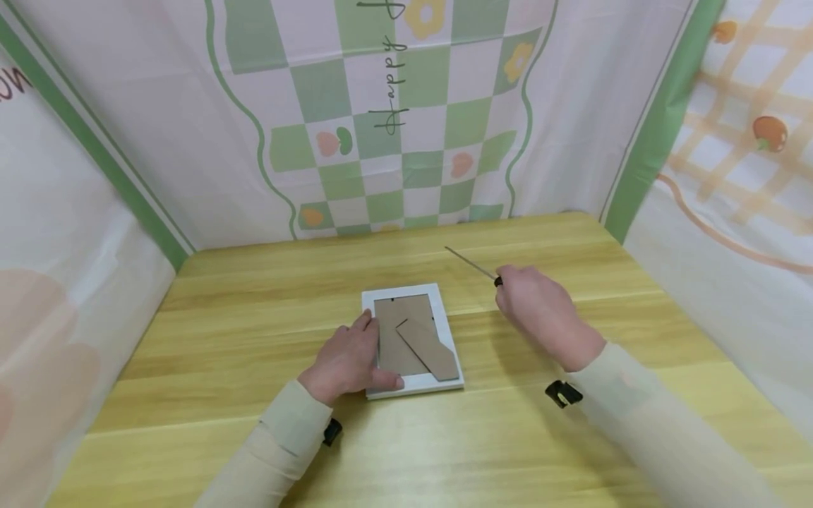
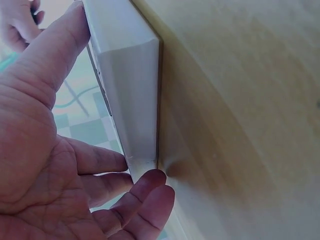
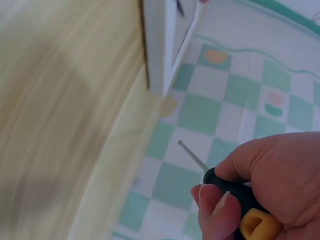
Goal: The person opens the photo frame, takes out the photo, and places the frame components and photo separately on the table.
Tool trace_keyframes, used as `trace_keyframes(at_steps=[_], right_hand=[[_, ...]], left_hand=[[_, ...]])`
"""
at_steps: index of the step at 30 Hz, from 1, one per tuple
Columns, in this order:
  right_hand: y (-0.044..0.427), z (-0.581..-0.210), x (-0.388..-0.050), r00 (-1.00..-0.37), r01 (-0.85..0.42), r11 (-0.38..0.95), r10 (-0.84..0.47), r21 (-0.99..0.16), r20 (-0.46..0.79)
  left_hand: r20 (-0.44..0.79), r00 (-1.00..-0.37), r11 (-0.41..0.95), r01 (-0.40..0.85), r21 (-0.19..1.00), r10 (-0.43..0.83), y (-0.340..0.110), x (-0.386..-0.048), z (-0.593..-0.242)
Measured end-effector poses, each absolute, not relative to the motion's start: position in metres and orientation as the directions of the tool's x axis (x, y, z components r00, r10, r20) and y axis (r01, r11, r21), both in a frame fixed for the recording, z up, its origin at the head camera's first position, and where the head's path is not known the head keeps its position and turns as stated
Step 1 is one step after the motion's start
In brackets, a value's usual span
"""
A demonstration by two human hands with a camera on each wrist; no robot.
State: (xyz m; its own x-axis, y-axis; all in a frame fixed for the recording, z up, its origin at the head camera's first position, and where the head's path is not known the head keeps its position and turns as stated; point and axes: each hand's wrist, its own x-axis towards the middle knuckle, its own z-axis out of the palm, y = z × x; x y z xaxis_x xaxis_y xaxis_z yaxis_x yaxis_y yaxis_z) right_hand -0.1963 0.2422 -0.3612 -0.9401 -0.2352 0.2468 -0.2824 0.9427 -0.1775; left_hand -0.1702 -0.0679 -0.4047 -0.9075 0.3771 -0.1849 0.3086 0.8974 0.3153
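A white photo frame (image 1: 447,328) lies face down on the wooden table, its brown backing board (image 1: 389,315) and slanted stand leg (image 1: 428,346) uppermost. My left hand (image 1: 346,360) rests along its left side, thumb on the near-left corner and fingertips farther up the edge. Seen in the left wrist view, the thumb (image 2: 60,50) presses the rim while the lower fingers bend loosely beside it. To the right of the frame and apart from it, my right hand (image 1: 540,310) grips a screwdriver (image 1: 471,262). Its handle (image 3: 242,195) is dark green and yellow; the thin shaft points away to the left.
The wood-grain table (image 1: 254,296) extends around the frame on all sides. Behind it hangs a green-checked cloth (image 1: 381,176), and printed cloth walls (image 1: 711,176) stand at both sides. A black strap piece (image 1: 563,394) sits at the right wrist.
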Motion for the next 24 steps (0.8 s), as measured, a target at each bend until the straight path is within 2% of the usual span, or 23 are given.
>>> trace_keyframes(at_steps=[12,24], right_hand=[[0.216,-0.359,-0.168,-0.846,-0.456,0.881,-0.388,-0.122,0.365],[0.201,-0.372,-0.145,-0.767,-0.549,0.835,-0.488,-0.031,0.418]], left_hand=[[-0.189,-0.905,0.901,0.319,0.295,0.382,-0.068,-0.170,-0.401],[-0.219,-0.904,0.915,0.310,0.258,0.368,-0.066,-0.172,-0.401]])
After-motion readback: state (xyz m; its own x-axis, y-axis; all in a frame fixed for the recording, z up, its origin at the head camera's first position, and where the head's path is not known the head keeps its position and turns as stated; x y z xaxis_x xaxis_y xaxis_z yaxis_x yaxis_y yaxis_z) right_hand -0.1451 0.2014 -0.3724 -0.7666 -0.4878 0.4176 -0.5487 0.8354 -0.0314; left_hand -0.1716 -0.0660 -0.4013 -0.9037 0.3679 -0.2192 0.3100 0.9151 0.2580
